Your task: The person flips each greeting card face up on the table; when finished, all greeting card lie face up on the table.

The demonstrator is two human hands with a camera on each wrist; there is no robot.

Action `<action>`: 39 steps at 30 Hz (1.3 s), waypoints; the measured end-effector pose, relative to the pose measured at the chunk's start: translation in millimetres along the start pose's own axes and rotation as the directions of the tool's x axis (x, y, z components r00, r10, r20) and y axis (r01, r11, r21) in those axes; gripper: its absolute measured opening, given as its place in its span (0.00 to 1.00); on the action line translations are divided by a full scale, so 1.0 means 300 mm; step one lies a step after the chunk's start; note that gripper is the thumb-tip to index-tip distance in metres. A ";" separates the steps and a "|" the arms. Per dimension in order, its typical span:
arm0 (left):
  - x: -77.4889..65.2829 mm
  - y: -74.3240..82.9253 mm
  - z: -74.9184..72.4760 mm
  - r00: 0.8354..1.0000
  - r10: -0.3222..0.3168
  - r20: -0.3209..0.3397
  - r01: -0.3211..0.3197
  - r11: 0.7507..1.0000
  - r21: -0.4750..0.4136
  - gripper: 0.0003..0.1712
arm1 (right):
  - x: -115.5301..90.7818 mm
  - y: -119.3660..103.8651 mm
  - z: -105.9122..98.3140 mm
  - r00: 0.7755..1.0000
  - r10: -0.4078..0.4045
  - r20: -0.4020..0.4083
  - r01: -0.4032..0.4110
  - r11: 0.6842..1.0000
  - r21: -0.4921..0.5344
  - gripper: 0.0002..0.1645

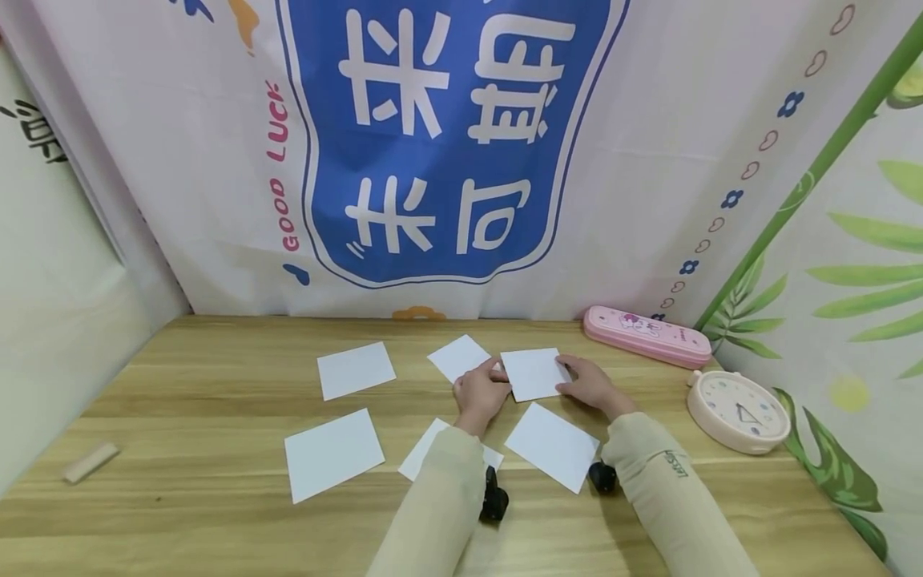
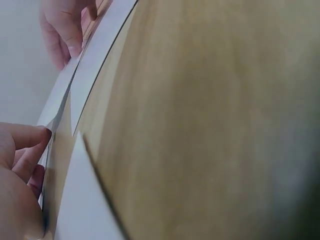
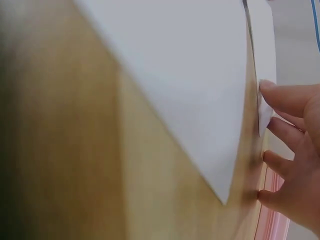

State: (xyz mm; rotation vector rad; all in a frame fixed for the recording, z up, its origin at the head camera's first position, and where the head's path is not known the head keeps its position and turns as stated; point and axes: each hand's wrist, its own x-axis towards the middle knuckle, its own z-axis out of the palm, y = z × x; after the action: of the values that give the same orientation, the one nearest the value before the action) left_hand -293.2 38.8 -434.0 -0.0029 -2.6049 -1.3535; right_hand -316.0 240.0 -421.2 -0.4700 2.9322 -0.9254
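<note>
A white card (image 1: 532, 375) is between the two hands at the back right of the group. At its right edge, the right hand (image 1: 590, 383) pinches it; the right wrist view shows the thumb (image 3: 287, 97) on the card's face with a finger behind. The left hand (image 1: 481, 394) grips the left edge, its fingertips (image 2: 42, 132) meeting the card there. Just behind the left hand lies another white card (image 1: 457, 357), partly covered by it. One more card (image 1: 554, 445) lies in front of the right hand, and the left forearm partly hides a card (image 1: 425, 453).
Two further white cards, a back one (image 1: 356, 371) and a front one (image 1: 333, 455), lie to the left on the wooden table (image 1: 202, 433). A pink pencil case (image 1: 647, 335) and a round clock (image 1: 739, 411) stand right. A small beige block (image 1: 91, 462) lies far left.
</note>
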 end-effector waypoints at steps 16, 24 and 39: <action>0.001 0.003 -0.001 0.999 -0.050 0.005 0.050 0.997 -0.054 0.14 | 0.039 -0.047 -0.001 0.955 0.201 -0.219 -0.151 0.963 0.224 0.26; 0.009 -0.010 -0.007 0.994 -0.100 -0.043 0.092 0.984 -0.150 0.06 | 0.046 -0.070 -0.030 0.925 0.258 -0.281 -0.128 0.904 0.407 0.06; 0.002 -0.010 -0.066 0.983 -0.131 -0.131 0.087 0.951 -0.297 0.07 | 0.041 -0.131 -0.025 0.936 0.218 -0.276 -0.036 0.840 0.541 0.10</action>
State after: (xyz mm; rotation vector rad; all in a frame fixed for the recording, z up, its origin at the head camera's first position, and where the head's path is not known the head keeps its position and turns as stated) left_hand -290.6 20.9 -425.3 0.1938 -2.2929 -1.6929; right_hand -317.7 210.0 -392.0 -0.0854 2.7216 -1.8678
